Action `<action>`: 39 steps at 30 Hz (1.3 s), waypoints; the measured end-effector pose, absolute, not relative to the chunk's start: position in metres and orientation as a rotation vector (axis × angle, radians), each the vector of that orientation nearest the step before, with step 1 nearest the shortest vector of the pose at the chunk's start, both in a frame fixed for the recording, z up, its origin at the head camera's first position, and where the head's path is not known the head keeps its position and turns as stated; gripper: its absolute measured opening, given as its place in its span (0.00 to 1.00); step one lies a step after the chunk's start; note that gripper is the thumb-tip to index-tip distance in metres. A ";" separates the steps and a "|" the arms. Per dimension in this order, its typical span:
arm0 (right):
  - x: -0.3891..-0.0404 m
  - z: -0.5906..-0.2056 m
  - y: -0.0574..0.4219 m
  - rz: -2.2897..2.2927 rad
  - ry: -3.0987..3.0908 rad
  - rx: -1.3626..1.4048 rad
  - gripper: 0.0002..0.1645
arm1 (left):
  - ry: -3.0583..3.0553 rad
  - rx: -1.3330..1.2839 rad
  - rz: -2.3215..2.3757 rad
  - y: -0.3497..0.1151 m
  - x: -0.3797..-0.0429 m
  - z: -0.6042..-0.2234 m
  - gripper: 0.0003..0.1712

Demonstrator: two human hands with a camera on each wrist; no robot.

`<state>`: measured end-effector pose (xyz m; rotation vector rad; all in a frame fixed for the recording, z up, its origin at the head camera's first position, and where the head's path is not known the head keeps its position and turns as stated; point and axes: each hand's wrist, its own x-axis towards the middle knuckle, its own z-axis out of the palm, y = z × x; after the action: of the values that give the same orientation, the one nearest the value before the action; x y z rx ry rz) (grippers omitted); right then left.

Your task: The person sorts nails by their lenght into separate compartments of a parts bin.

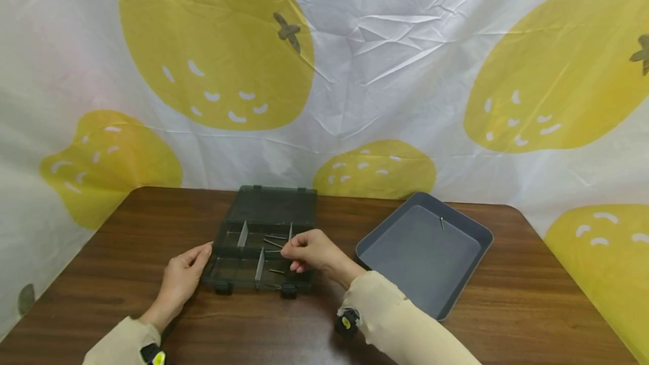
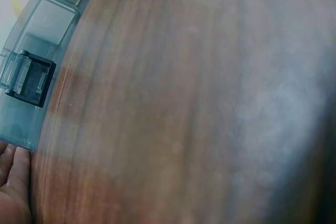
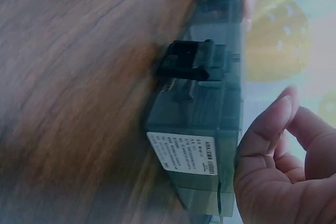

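Note:
A dark translucent divided box stands on the table with its lid raised at the back. My left hand rests against the box's left side, fingers nearly straight; in the left wrist view its fingertips touch the box's end. Over the right compartments, my right hand pinches a thin screw between thumb and fingertips, mostly covered by them. More screws lie in the back middle compartment, and another screw is in the front right one. Pinched fingers show beside the box in the right wrist view.
Right of the box, a grey tray sits at an angle with one small screw inside. Black latches stick out at the box's front. A label is on its side. Behind the wooden table hangs a lemon-printed cloth.

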<state>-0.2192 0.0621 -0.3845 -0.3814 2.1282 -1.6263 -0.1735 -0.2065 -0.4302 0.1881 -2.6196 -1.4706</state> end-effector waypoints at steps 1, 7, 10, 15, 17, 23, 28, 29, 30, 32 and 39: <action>-0.220 -0.384 0.063 -1.662 2.108 -0.353 0.11 | -2.619 0.188 -1.470 -0.207 -0.174 -0.430 0.30; -0.227 -0.375 0.071 -1.863 2.035 -0.221 0.11 | -2.615 0.188 -1.462 -0.206 -0.174 -0.430 0.29; -0.231 -0.368 0.079 -1.947 2.032 -0.169 0.11 | -2.616 0.190 -1.467 -0.206 -0.173 -0.430 0.30; -0.241 -0.359 0.098 -2.057 2.072 -0.051 0.10 | -2.616 0.192 -1.469 -0.206 -0.173 -0.430 0.29; -0.245 -0.355 0.108 -2.092 2.103 0.004 0.11 | -2.617 0.192 -1.462 -0.206 -0.173 -0.430 0.29; -0.258 -0.349 0.144 -2.297 2.097 0.167 0.13 | -2.612 0.187 -1.454 -0.206 -0.174 -0.431 0.29; -0.267 -0.349 0.181 -2.431 2.051 0.345 0.07 | -2.612 0.182 -1.449 -0.206 -0.175 -0.430 0.28; -0.268 -0.350 0.188 -2.450 2.041 0.380 0.06 | -2.612 0.182 -1.446 -0.206 -0.175 -0.430 0.28; -0.269 -0.351 0.195 -2.468 2.028 0.420 0.05 | -2.611 0.180 -1.442 -0.206 -0.175 -0.430 0.28; -0.272 -0.354 0.207 -2.496 2.018 0.506 0.04 | -2.612 0.178 -1.440 -0.206 -0.175 -0.430 0.28; -0.279 -0.364 0.239 -2.623 1.977 0.768 0.04 | -2.608 0.180 -1.436 -0.206 -0.175 -0.431 0.28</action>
<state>-0.2788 0.2387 -0.3636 0.7685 1.9769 -2.6235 -0.1749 -0.2060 -0.4308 0.1801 -2.6076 -1.4364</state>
